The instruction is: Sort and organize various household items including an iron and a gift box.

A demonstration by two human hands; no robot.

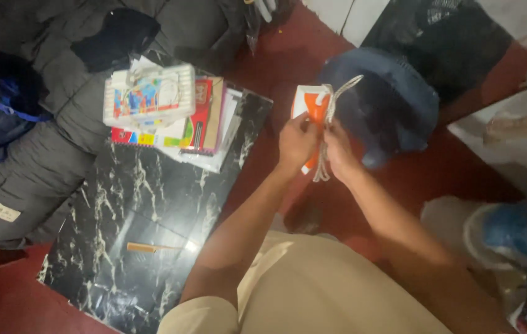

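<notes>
Both my hands are raised over the red floor, close together. My left hand point(296, 143) and my right hand point(339, 150) hold a small orange-and-white object point(308, 103) with a pale twisted cord point(329, 111) looped across it. The cord runs up to the right above the object and hangs down between my hands. The fingers of both hands are pinched on the cord and the object. My forearms come up from the bottom of the view, over my beige shorts.
A black marble-patterned slab point(139, 210) lies at left with a stack of books and a white box point(152, 99) on its far end and a small comb point(146, 247). Grey padded jacket point(40, 154) at left, blue cap point(387, 105) right of my hands.
</notes>
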